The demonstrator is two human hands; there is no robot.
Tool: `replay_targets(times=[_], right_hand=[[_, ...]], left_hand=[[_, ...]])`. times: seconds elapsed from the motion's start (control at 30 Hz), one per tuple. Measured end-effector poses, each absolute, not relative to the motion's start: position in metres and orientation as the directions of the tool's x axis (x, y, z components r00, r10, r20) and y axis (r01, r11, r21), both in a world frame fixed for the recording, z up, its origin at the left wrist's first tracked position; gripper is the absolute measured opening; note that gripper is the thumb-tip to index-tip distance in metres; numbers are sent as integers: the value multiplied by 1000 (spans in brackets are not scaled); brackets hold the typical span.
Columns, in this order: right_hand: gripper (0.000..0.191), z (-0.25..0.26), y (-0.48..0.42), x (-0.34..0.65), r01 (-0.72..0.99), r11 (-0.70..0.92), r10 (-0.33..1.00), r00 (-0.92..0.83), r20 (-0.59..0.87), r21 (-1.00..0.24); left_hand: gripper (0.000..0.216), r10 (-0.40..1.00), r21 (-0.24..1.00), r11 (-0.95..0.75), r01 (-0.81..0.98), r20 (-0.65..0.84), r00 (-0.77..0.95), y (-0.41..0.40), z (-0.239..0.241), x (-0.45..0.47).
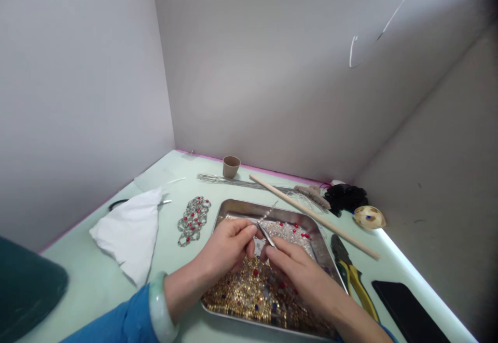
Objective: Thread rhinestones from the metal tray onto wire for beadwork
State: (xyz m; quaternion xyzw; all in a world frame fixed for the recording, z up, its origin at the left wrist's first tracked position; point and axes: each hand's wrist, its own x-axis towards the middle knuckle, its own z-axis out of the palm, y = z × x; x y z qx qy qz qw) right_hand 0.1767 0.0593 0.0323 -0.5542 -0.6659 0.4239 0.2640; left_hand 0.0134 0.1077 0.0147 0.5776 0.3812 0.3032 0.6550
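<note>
Over a metal tray (237, 204) of beads, my two hands meet at the fingertips. My left hand (235, 239) is closed in a pinch on a thin beaded wire (267, 213), whose clear beads and bent end stick up beyond the fingers. In my right hand (290, 262) are slim silver tweezers (265, 233), their tip touching the work at my left fingertips. Gold beads (241, 291) fill the near part of the tray. Clear beads (288, 231) with some red ones lie at its far right. The exact grip at the wire's lower end is hidden by my fingers.
Left of the tray lies a wire mesh piece with red beads (194, 218), beyond it white cloth (128, 229). Behind are a brown cup (231, 167), wires (229, 181) and a wooden stick (311, 214). Yellow-handled pliers (356, 280) and a black phone (408, 309) lie right.
</note>
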Motion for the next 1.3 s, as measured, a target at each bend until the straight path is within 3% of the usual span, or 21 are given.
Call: replay_targets(times=[0.17, 0.33, 0.5, 0.6, 0.7, 0.9, 1.13, 1.3], right_hand=[[30, 32, 60, 176, 540, 66, 967, -242, -79, -839], [27, 26, 59, 174, 730, 174, 977, -213, 23, -661], [24, 20, 58, 175, 836, 220, 974, -216, 67, -502], [24, 21, 58, 176, 835, 231, 972, -224, 75, -499], [27, 25, 59, 176, 785, 210, 973, -224, 50, -583], [32, 36, 60, 177, 593, 140, 962, -270, -32, -793], [31, 37, 59, 177, 612, 130, 973, -229, -17, -780], [31, 35, 58, 177, 592, 157, 962, -274, -14, -790]], left_hand=[[23, 824, 987, 159, 5, -136, 550, 107, 15, 13], [22, 834, 983, 155, 103, -186, 520, 108, 13, 14], [25, 889, 973, -67, 221, -43, 457, 108, 12, 13], [30, 905, 926, -216, 309, 70, 421, 107, 16, 11], [31, 909, 895, -264, 361, 106, 403, 106, 20, 10], [36, 890, 958, -143, 250, 14, 455, 106, 18, 11], [33, 855, 995, 79, 56, -97, 510, 105, 15, 14], [30, 786, 955, 267, -131, -137, 603, 105, 18, 11]])
